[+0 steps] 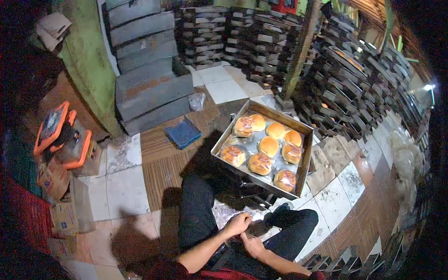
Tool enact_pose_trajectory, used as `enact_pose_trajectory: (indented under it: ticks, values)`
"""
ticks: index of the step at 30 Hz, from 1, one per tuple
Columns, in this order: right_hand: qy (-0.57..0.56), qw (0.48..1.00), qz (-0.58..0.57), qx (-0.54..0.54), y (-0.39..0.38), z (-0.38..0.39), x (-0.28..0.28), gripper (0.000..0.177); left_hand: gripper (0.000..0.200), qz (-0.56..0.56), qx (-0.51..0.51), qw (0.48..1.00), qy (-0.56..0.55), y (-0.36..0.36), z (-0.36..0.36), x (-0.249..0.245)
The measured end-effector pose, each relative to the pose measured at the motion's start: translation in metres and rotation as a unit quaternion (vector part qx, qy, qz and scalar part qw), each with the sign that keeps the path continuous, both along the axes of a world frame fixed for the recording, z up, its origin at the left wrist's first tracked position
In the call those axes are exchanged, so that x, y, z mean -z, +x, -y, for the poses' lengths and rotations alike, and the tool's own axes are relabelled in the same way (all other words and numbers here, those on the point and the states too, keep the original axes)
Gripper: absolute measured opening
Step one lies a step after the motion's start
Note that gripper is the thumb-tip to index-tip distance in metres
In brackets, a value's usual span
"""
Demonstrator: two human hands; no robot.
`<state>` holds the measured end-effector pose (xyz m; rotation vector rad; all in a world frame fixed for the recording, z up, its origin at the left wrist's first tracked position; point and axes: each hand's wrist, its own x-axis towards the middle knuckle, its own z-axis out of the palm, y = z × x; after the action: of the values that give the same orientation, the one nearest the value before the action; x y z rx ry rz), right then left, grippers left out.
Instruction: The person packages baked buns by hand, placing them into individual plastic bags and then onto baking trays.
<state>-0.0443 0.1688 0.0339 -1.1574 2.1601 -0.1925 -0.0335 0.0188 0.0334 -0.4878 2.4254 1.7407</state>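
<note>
Over my lap, my left hand (238,224) is closed with its fingers pinched together. Just below and to its right, my right hand (253,244) is also closed, its fingertips close to the left hand. A dark brownish patch lies between and beside them; I cannot tell what the fingers hold. In front of my knees stands a square metal baking tray (233,170) with several golden round buns. Some, like the bun at the tray's left (233,156), are in clear printed wrappers. Others, like the bun in the middle (268,146), look bare and glossy.
Stacked grey bins (151,88) stand at the back left, with a blue cloth (183,134) on the floor before them. Orange-edged plastic boxes (77,149) sit at the left. Piles of dark trays (322,84) line the back and right. Clear plastic bags (405,163) lie at the right.
</note>
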Motion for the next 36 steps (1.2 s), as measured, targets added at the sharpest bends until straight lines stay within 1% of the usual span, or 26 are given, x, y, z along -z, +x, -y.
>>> enact_pose_trajectory:
  ticks: [1,4,6,8,9,10,11,12,13,14,15,16,18,19,21,22,23,24,25,28,30,32,33,34,35,36]
  values:
    - [-0.229,0.961,-0.141,-0.071,0.001,-0.011,0.022,0.03,0.029,-0.006,-0.003,1.0,-0.023,-0.002,-0.003,0.006]
    - [-0.182,0.93,-0.304,-0.094,0.011,-0.003,-0.039,0.023,0.032,0.017,0.003,0.999,-0.043,-0.004,-0.002,0.013]
    - [-0.151,0.924,-0.333,-0.109,0.018,-0.009,-0.036,0.019,0.032,-0.013,-0.044,0.998,-0.032,-0.003,0.003,-0.004]
    - [-0.316,0.923,-0.145,-0.167,0.027,-0.026,0.004,0.018,0.029,-0.03,-0.058,0.997,-0.034,-0.003,0.006,0.004]
    - [-0.314,0.924,-0.148,-0.163,0.026,-0.026,-0.008,0.018,0.031,0.019,0.03,0.999,0.019,-0.001,0.005,0.039]
    - [-0.185,0.98,0.012,-0.069,0.026,-0.024,-0.031,0.016,0.033,0.07,0.118,0.988,0.072,-0.001,0.003,0.058]
    - [-0.047,0.983,0.173,0.028,0.024,-0.022,-0.045,0.015,0.037,0.113,0.214,0.97,-0.017,0.001,0.001,0.052]
    - [-0.16,0.983,0.081,0.043,0.019,-0.025,-0.047,0.015,0.028,0.11,0.247,0.963,-0.006,0.006,-0.006,0.099]
    - [-0.164,0.981,0.044,0.09,0.007,-0.02,-0.058,0.013,0.027,0.216,0.155,0.947,0.182,0.008,-0.01,0.136]
    - [-0.167,0.976,0.005,0.136,-0.012,-0.012,-0.073,0.012,0.026,0.31,0.056,0.879,0.358,0.007,-0.011,0.155]
    - [-0.224,0.957,-0.036,0.181,-0.032,-0.011,-0.074,0.011,0.031,0.147,0.232,0.959,0.069,0.004,0.004,0.096]
    - [-0.28,0.93,-0.077,0.226,-0.053,-0.013,-0.075,0.01,0.035,0.176,0.059,0.922,0.34,0.007,0.003,0.089]
    - [-0.262,0.91,-0.123,0.298,-0.083,-0.008,-0.109,0.017,0.041,0.253,-0.044,0.834,0.488,-0.007,0.024,0.043]
    - [-0.298,0.889,-0.137,0.32,-0.088,-0.003,-0.122,0.023,0.041,0.257,-0.042,0.836,0.483,-0.007,0.031,0.016]
    - [-0.304,0.882,-0.145,0.329,-0.084,0.005,-0.125,0.041,0.043,0.085,-0.235,0.817,0.52,-0.005,0.036,-0.028]
    - [-0.36,0.864,-0.238,0.258,-0.076,0.017,-0.121,0.041,0.043,0.089,-0.231,0.821,0.515,-0.002,0.032,-0.03]
    - [-0.333,0.886,-0.217,0.239,-0.06,0.031,-0.117,0.038,0.041,0.02,-0.184,0.816,0.548,0.002,0.026,-0.029]
    - [-0.226,0.95,-0.144,0.158,-0.046,0.041,-0.122,0.036,0.039,-0.046,-0.132,0.805,0.577,0.005,0.02,-0.031]
    - [-0.326,0.933,-0.132,0.073,-0.027,0.047,-0.096,0.033,0.029,-0.062,-0.222,0.871,0.434,0.0,0.015,-0.065]
    - [-0.389,0.908,0.099,0.123,-0.009,0.047,-0.111,0.028,0.024,-0.049,-0.299,0.851,0.428,0.002,0.039,-0.078]
    - [-0.49,0.813,-0.186,0.253,-0.031,0.044,-0.13,0.032,0.018,-0.098,-0.252,0.848,0.457,0.011,0.04,-0.08]
    - [-0.448,0.762,-0.333,0.327,-0.065,0.042,-0.138,0.038,0.014,-0.098,-0.199,0.857,0.466,0.021,0.033,-0.098]
    - [-0.45,0.822,-0.112,0.331,-0.076,0.036,-0.122,0.035,0.014,-0.091,-0.192,0.86,0.465,0.023,0.031,-0.106]
    - [-0.434,0.836,0.115,0.316,-0.086,0.028,-0.107,0.032,0.011,-0.082,-0.206,0.877,0.426,0.023,0.03,-0.114]
    - [-0.369,0.799,0.363,0.305,-0.093,0.021,-0.122,0.025,0.01,-0.076,-0.22,0.892,0.388,0.021,0.032,-0.118]
    - [-0.372,0.796,0.362,0.31,-0.094,0.021,-0.119,0.025,0.01,-0.072,-0.214,0.894,0.387,0.02,0.035,-0.115]
